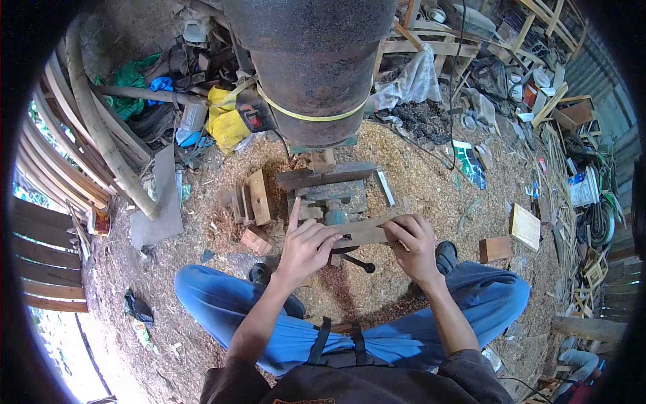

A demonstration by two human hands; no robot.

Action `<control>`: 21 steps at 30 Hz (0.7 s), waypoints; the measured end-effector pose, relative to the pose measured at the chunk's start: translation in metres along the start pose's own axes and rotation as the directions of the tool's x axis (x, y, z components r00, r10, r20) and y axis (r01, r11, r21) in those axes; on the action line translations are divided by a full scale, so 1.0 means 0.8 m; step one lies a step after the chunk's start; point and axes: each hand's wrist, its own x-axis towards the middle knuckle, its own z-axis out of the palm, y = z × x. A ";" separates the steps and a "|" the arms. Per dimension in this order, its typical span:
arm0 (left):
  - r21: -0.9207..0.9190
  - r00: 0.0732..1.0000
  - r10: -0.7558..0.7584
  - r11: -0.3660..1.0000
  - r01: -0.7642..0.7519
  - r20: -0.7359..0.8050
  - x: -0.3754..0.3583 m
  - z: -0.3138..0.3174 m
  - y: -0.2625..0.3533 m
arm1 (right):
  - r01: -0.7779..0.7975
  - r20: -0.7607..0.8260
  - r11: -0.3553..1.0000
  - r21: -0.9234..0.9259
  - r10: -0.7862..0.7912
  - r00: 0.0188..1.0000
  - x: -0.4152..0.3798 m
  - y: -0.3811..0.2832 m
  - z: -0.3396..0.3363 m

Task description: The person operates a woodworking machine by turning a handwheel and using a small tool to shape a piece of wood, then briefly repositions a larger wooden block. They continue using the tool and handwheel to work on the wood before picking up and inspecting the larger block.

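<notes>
A short, flat piece of wood (367,233) with a small dark slot near its left end spans the space between my hands. My left hand (304,250) is closed around that end, its index finger stretched forward. At the other end, my right hand (412,246) pinches the wood between thumb and fingers. Just beyond it is a metal vise (331,196) with a dark bar (326,176) across its far side. A black-knobbed handle (358,261) sticks out below the wood. Above the vise hangs a large, dark machine housing (313,74).
Left of the vise stand wooden blocks (258,196). A red switch box (254,120) is attached to the housing. Wood shavings (424,182) cover the floor. More blocks (496,249) lie at right. Curved wooden strips (57,161) and a pole (108,121) lean at left.
</notes>
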 end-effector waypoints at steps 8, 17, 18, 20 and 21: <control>-0.294 0.984 -0.177 0.941 0.168 -0.002 -0.003 0.004 -0.018 | -0.172 0.009 0.978 0.122 0.172 0.985 -0.015 0.005 0.014; -0.070 0.999 0.034 0.997 -0.034 -0.004 0.000 -0.011 -0.011 | -0.275 -0.009 0.924 0.265 0.287 0.958 -0.015 -0.003 0.005; -0.052 0.999 0.050 0.997 -0.049 0.015 -0.003 -0.008 -0.016 | -0.275 -0.009 0.924 0.266 0.288 0.958 -0.015 -0.004 0.005; -0.032 0.997 0.066 0.997 -0.065 0.033 -0.003 -0.008 -0.017 | -0.269 0.005 0.932 0.243 0.276 0.961 -0.016 -0.005 0.007; -0.031 0.996 0.057 0.998 -0.055 0.067 -0.001 -0.009 -0.014 | -0.269 0.004 0.932 0.244 0.276 0.961 -0.018 -0.005 0.008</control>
